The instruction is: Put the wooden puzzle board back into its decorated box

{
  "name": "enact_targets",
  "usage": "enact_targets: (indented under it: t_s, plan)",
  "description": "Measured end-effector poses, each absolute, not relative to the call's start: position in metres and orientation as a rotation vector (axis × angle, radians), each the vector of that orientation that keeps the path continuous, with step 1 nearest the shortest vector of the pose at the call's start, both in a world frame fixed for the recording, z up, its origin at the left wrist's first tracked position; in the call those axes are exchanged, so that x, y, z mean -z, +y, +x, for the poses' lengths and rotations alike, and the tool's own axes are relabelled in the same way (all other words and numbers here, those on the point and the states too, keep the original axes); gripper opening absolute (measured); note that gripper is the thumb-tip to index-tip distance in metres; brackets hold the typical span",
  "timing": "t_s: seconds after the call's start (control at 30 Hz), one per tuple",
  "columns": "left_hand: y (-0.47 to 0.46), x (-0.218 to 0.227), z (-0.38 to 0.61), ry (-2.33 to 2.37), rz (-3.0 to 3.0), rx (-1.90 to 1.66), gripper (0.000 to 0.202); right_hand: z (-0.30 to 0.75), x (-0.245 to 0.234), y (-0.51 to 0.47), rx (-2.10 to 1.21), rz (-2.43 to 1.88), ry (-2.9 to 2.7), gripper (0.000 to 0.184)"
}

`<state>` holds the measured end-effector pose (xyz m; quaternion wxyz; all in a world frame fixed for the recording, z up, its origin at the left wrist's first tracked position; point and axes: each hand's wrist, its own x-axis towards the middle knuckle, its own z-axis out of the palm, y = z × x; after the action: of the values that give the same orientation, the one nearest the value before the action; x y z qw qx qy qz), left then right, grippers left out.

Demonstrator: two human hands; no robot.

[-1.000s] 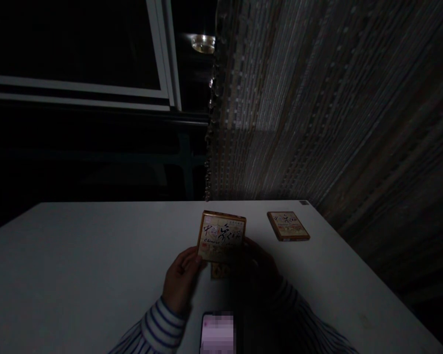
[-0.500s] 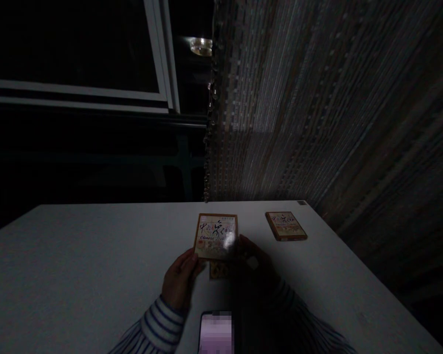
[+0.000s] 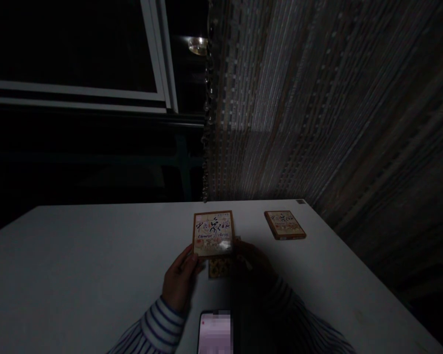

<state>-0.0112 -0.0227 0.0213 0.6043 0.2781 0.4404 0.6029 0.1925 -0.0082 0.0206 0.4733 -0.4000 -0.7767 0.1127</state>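
My left hand (image 3: 179,275) grips the lower left corner of a square Chinese chess box (image 3: 213,232), its thumb on the front edge. The box is tilted up above the table, its printed cover facing me. Deep shadow covers much of my right hand (image 3: 253,260); its fingers close on the box's lower right edge. Just below the box, partly hidden by it, lies a small patterned yellow-brown thing (image 3: 219,269) that I cannot make out clearly. A phone (image 3: 214,334) with a lit screen lies between my forearms, partly blurred out.
A second Chinese chess box (image 3: 285,224) lies flat on the white table (image 3: 114,255), toward its right edge. Behind the table hangs a string curtain (image 3: 266,123). A window frame (image 3: 158,59) stands at the upper left. The room is dim.
The held box has shifted slightly left and up, and the glare on its cover has shrunk, so the print shows more clearly. My right hand has moved slightly left with it.
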Motion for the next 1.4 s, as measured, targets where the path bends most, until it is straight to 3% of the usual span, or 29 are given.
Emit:
enact_targets:
  t_s: [0.17,0.37,0.87,1.17,1.4]
  plan:
    - [-0.026,-0.027,-0.010,1.119,0.789,-1.440,0.050,0.195,-0.020,-0.009,-0.220,-0.944,-1.964,0.042]
    - [-0.028,-0.036,-0.010,1.210,0.901,-1.453,0.046,0.192,-0.020,-0.009,-0.150,-0.964,-1.962,0.038]
    - [-0.031,-0.042,-0.008,1.240,0.933,-1.492,0.046,0.180,-0.037,-0.011,-1.117,-0.911,-1.372,0.041]
    - [-0.032,-0.031,-0.008,1.269,1.136,-1.484,0.053,0.183,-0.047,-0.013,-1.324,-0.897,-1.227,0.032]
    - [-0.029,-0.028,-0.014,1.267,1.443,-1.577,0.044,0.180,-0.044,-0.012,-1.395,-0.866,-1.154,0.031]
